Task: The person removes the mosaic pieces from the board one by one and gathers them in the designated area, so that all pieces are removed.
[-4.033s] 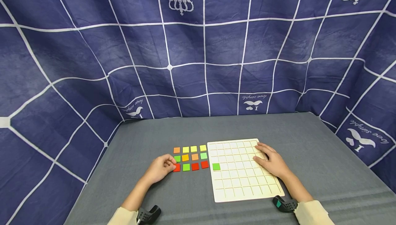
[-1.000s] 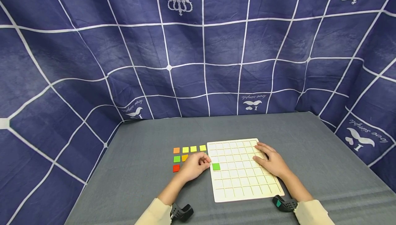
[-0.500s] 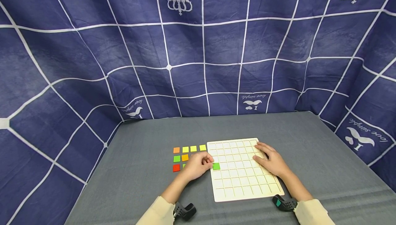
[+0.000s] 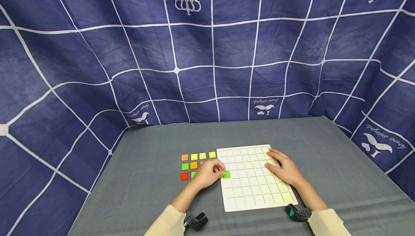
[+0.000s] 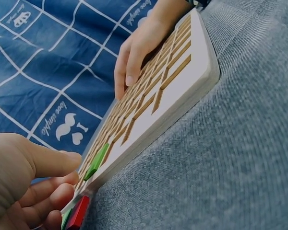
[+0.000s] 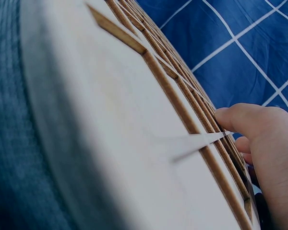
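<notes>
A pale gridded board [image 4: 256, 182] lies on the grey cloth, with one green tile [image 4: 226, 174] on its left-edge column. My left hand [image 4: 209, 173] is at that edge, its thumb tip beside the tile and overlapping its left side in the head view. In the left wrist view, the thumb is extended over loosely curled fingers [image 5: 62, 191]. The green tile [image 5: 97, 163] lies just past the thumb tip, not visibly between the fingers; contact is unclear. My right hand [image 4: 285, 169] rests on the board's right edge with fingers spread.
Loose tiles lie in rows left of the board, including a red tile [image 4: 184, 176], a green tile [image 4: 184, 166], an amber tile [image 4: 193, 165] and yellow tiles along the back. My left hand hides some. A blue grid-patterned curtain [image 4: 233, 48] hangs behind the table.
Over four seconds my left hand has moved right, from the leftmost loose tiles to the board's left edge. Lately it edged further toward the green tile there. The right hand has stayed put.
</notes>
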`<state>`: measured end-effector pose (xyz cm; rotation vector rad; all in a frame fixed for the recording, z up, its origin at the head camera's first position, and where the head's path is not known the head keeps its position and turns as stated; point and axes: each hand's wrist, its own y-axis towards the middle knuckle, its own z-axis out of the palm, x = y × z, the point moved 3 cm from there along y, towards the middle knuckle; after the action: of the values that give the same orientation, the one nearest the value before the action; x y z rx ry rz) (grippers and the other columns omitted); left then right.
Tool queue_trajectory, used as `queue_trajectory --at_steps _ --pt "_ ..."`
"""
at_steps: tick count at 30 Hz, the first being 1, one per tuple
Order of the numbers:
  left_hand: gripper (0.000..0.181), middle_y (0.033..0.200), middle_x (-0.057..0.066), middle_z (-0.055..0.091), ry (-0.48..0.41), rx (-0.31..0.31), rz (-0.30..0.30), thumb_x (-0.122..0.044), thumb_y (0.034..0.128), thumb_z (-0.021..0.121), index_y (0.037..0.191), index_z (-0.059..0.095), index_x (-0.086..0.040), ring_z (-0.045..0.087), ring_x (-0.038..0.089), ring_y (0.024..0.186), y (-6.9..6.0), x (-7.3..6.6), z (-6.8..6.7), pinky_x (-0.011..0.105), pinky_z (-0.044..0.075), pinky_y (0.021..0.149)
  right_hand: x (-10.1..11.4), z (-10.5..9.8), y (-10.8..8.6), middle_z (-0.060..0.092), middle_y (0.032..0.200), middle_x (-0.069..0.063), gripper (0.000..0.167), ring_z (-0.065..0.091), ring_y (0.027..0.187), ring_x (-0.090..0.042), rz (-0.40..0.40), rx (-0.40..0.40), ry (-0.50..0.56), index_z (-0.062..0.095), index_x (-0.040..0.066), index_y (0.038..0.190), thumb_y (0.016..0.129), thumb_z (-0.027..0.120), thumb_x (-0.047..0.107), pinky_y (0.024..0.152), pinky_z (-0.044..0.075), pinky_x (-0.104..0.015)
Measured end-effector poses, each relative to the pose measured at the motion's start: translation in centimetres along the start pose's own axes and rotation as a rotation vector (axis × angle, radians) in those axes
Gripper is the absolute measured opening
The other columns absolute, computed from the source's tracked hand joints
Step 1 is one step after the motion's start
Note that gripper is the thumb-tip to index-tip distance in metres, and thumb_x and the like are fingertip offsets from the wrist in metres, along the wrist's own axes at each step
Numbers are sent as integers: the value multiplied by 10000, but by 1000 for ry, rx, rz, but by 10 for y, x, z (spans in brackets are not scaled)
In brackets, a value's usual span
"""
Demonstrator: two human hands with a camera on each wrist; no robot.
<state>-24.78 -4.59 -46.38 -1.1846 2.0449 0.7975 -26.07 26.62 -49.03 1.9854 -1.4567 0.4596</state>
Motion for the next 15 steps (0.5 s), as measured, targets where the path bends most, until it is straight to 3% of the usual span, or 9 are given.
queue_trajectory --at_steps 15 --pt "245 864 -38 571 140 16 49 -165 752 845 940 698 -109 486 55 725 3 -1 6 226 438 676 -3 2 0 441 1446 -194 558 369 1327 -446 -15 -7 4 554 -3 1343 917 681 334 1012 306 -621"
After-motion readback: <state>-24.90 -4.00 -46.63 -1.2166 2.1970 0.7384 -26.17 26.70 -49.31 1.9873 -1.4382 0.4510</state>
